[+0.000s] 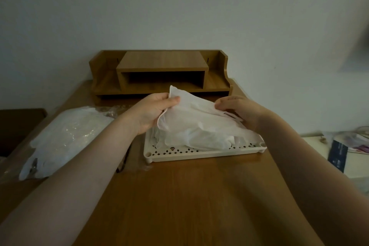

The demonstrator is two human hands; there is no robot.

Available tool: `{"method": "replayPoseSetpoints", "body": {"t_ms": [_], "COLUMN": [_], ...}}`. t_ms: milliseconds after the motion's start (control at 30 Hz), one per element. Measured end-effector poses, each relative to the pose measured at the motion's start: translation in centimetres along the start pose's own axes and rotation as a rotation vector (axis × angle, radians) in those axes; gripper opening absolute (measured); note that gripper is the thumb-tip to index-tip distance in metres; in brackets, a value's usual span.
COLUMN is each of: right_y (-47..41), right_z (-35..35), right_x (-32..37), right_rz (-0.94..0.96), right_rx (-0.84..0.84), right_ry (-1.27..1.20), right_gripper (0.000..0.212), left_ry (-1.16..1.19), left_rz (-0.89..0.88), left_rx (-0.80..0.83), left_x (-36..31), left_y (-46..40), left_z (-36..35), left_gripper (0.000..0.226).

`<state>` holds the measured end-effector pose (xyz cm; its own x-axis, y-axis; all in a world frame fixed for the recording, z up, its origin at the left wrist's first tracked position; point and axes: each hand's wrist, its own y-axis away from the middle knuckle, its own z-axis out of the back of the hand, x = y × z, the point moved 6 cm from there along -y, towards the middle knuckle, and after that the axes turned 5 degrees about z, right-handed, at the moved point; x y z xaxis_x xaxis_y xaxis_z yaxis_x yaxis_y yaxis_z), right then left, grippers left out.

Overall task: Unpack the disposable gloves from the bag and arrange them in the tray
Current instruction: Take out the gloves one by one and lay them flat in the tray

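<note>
A cream perforated tray [199,154] sits on the wooden table, with several thin white disposable gloves [191,138] piled in it. One white glove [191,110] is held up over the tray, slanting down to the right. My left hand [153,112] pinches its cuff end at the upper left. My right hand [239,110] grips the glove's far right edge with curled fingers. The clear plastic bag [65,136] with more white gloves lies on the table to the left of the tray.
A wooden desk organiser [159,72] stands against the wall behind the tray. A small dark object [121,166] lies between bag and tray. A side surface at the right holds a dark booklet [337,156] and papers. Bare tabletop [189,195] lies in front of the tray.
</note>
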<state>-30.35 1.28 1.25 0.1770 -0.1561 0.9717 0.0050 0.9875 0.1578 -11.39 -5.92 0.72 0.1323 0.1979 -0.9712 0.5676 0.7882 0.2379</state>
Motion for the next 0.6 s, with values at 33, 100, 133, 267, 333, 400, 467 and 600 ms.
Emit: {"method": "replayPoseSetpoints", "body": {"t_ms": [33,100,133,267,333,400,467,600], "right_y": [-0.3,-1.3,-1.8,-3.3,-3.5,-3.0,-2.5,-1.7], "right_z": [0.5,1.8,2.4,4.9,6.1,6.6,6.3,3.8], "right_x": [-0.2,-0.4,-0.2,1.7,2.8,3.8,4.0,1.1], "right_rz": [0.004,0.033,0.063,0.26,0.371,0.47,0.522,0.525], "right_rx": [-0.032,-0.155,-0.231,-0.487,-0.566,-0.612,-0.587,-0.314], "right_ry": [0.095,0.381,0.509,0.771,0.819,0.896,0.99,1.037], "right_gripper": [0.02,0.019,0.021,0.017,0.016,0.019,0.022,0.01], "left_ry": [-0.034,-0.123,-0.205,-0.386,-0.378,-0.335,-0.352,-0.648], "left_rz": [0.004,-0.008,-0.031,-0.168,-0.257,-0.313,-0.329,-0.301], "left_rx": [-0.017,-0.067,-0.108,-0.227,-0.233,-0.213,-0.167,-0.118], "left_x": [0.1,0.2,0.0,-2.2,-3.7,-4.7,-4.3,-1.5], "left_y": [-0.4,-1.5,-2.0,-4.0,-4.9,-5.5,-6.0,-5.8], "left_z": [0.3,0.7,0.7,0.2,-0.2,-0.6,-0.9,-0.4], "left_gripper": [0.022,0.016,0.013,0.016,0.017,0.014,0.014,0.013]}}
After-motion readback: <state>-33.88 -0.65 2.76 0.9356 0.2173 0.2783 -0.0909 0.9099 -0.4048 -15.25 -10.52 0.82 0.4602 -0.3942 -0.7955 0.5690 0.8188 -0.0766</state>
